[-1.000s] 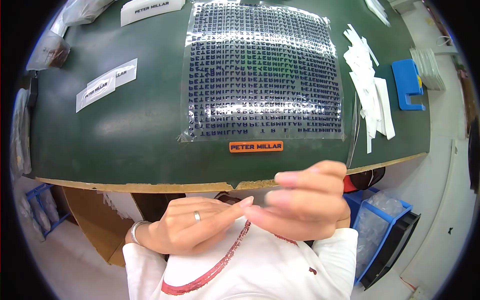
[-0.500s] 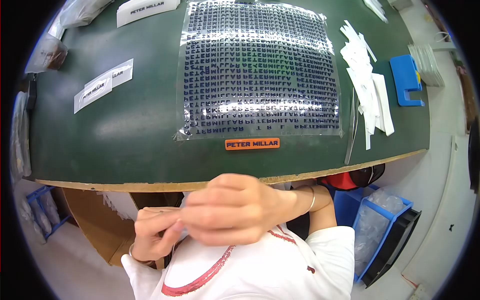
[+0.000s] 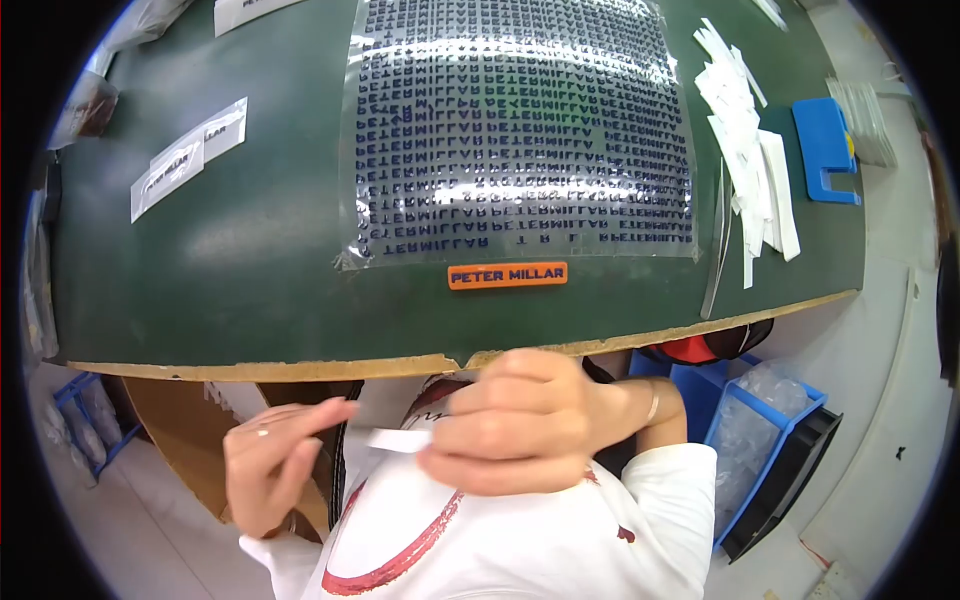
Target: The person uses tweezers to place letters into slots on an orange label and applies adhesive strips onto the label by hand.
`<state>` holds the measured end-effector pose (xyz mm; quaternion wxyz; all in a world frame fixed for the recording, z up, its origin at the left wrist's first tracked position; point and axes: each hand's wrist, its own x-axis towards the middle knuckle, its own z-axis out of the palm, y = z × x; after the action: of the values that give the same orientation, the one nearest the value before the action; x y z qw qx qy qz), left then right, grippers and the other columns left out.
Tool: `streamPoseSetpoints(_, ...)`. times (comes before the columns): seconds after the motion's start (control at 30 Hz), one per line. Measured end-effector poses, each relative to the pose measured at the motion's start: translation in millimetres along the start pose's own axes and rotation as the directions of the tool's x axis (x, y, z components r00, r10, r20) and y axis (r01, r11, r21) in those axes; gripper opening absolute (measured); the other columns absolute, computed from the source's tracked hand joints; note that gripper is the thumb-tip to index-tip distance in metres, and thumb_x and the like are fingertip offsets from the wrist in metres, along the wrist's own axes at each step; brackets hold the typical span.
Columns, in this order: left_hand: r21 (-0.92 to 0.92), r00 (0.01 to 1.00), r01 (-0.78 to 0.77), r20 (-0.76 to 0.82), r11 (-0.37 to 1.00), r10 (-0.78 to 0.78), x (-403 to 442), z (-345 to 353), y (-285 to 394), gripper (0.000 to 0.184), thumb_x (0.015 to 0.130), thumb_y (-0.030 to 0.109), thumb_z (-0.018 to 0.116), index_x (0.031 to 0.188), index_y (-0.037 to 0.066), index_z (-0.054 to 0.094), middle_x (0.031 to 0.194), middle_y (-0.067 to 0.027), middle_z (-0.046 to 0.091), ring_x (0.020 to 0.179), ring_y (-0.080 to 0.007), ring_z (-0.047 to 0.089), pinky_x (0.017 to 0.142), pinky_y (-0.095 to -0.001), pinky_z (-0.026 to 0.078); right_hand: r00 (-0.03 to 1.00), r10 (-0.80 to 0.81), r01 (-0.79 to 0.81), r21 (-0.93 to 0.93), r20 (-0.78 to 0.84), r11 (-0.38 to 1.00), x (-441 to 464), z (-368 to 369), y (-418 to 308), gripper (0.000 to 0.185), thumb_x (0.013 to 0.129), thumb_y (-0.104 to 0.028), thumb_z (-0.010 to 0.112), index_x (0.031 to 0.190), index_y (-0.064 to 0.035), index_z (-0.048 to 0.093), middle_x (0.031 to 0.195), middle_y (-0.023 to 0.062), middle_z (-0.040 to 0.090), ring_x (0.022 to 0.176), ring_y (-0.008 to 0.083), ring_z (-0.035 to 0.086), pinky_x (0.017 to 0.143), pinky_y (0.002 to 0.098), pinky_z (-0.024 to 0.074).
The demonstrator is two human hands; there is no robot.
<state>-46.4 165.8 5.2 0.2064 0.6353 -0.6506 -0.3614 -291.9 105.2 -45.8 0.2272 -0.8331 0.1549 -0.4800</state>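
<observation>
Over my lap, in front of the table edge, my right hand (image 3: 515,425) is closed on a short white strip (image 3: 398,439) that sticks out from its fingers toward the left. My left hand (image 3: 272,462) is apart from the strip, its index finger and thumb stretched out with a gap between them. Beyond my hands lies an orange bar (image 3: 508,275) lettered PETER MILLAR. Behind it a clear plastic sheet (image 3: 420,262) carries rows of dark letters that appear upside down.
White labels (image 3: 190,157) lie at the left of the green table (image 3: 250,310). Loose white strips (image 3: 740,150) are heaped on the right, beside a blue tape dispenser (image 3: 825,150). Below right stands a blue-framed bin (image 3: 765,440) with clear plastic; an open cardboard box (image 3: 180,450) sits below left.
My hands have come apart, the left moving left and the right moving right. The white strip now shows at the right hand's fingers. The view has shifted slightly.
</observation>
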Motion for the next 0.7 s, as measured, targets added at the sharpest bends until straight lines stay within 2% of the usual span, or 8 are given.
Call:
streamPoseSetpoints(0.1,-0.452,0.943,-0.216,0.133,0.865,0.305,7.6,11.8,-5.7,0.017,0.076,-0.007,0.058,0.088,-0.005,0.071,0.066,-0.0142,0.065,0.058,-0.0232,0.064,0.063,-0.0318,0.053,0.998,-0.053,0.054,0.027,-0.032,0.998,5.6,26.3,-1.1,0.009,0.070,-0.005,0.066,0.078,-0.0066,0.067,0.079,-0.0009,0.060,0.074,0.0138,0.059,0.055,0.0257,0.0389)
streamPoseSetpoints(0.27,-0.329,0.965,-0.173,0.133,0.928,0.227,-0.7,6.6,-10.2,0.019,0.075,-0.007,0.059,0.089,-0.003,0.072,0.068,-0.0146,0.066,0.063,-0.0250,0.067,0.070,-0.0351,0.056,0.986,-0.154,0.153,-0.017,-0.058,0.988,8.4,50.3,-0.1,0.009,0.071,-0.004,0.065,0.079,-0.0070,0.066,0.080,-0.0015,0.060,0.075,0.0137,0.059,0.056,0.0254,0.0391)
streamPoseSetpoints(0.4,-0.037,0.980,-0.152,0.122,0.988,0.156,-2.1,0.4,-14.2,0.020,0.075,-0.006,0.059,0.091,-0.002,0.071,0.070,-0.0164,0.066,0.063,-0.0306,0.065,0.065,-0.0353,0.054,0.984,-0.152,0.157,0.050,-0.094,0.986,5.9,37.3,-1.4,0.009,0.072,-0.004,0.064,0.081,-0.0064,0.067,0.082,-0.0023,0.062,0.076,0.0136,0.059,0.056,0.0254,0.0397)
streamPoseSetpoints(0.47,0.510,0.903,0.426,-0.284,0.747,-0.322,-9.6,-18.1,-45.4,0.015,0.077,-0.003,0.061,0.090,-0.001,0.069,0.070,-0.0173,0.063,0.063,-0.0340,0.062,0.061,-0.0365,0.051,0.988,-0.103,0.111,0.068,-0.111,0.991,5.6,10.0,0.4,0.009,0.073,-0.005,0.065,0.082,-0.0066,0.068,0.085,-0.0011,0.064,0.075,0.0134,0.059,0.056,0.0257,0.0407)
streamPoseSetpoints(0.57,0.701,0.898,0.437,-0.381,0.564,-0.221,-32.0,-40.6,-90.0,0.010,0.079,0.001,0.063,0.087,-0.001,0.068,0.070,-0.0179,0.062,0.063,-0.0344,0.060,0.059,-0.0370,0.048,0.963,0.201,-0.225,0.124,0.177,0.967,-7.6,-57.4,6.5,0.011,0.072,-0.009,0.075,0.082,-0.0083,0.069,0.084,0.0043,0.066,0.069,0.0137,0.060,0.057,0.0254,0.0419)
streamPoseSetpoints(0.63,0.774,0.894,0.444,-0.415,0.452,-0.167,-30.6,-42.1,-84.2,0.008,0.080,0.003,0.064,0.086,0.000,0.067,0.070,-0.0182,0.061,0.063,-0.0346,0.059,0.057,-0.0373,0.047,0.929,0.364,-0.369,0.081,0.067,0.926,-10.7,-63.2,4.0,0.016,0.069,-0.011,0.079,0.081,-0.0085,0.068,0.080,0.0046,0.065,0.067,0.0137,0.059,0.056,0.0248,0.0411)
streamPoseSetpoints(0.67,0.745,0.998,0.070,-0.056,0.664,-0.042,-10.4,-37.8,-51.2,0.010,0.081,0.006,0.066,0.089,0.001,0.068,0.070,-0.0171,0.061,0.062,-0.0333,0.059,0.056,-0.0364,0.047,0.862,0.504,-0.502,0.053,-0.049,0.863,-10.9,-64.5,3.8,0.022,0.066,-0.013,0.083,0.081,-0.0087,0.067,0.077,0.0050,0.063,0.065,0.0138,0.058,0.056,0.0241,0.0402)
streamPoseSetpoints(0.7,0.548,0.947,-0.294,0.276,0.783,0.163,6.8,-31.2,-23.2,0.013,0.082,0.010,0.068,0.092,0.002,0.068,0.070,-0.0160,0.062,0.061,-0.0319,0.059,0.055,-0.0354,0.046,0.863,0.504,-0.501,0.055,-0.046,0.864,-10.3,-66.0,3.9,0.022,0.066,-0.013,0.083,0.081,-0.0087,0.067,0.077,0.0050,0.063,0.065,0.0138,0.058,0.056,0.0241,0.0402)
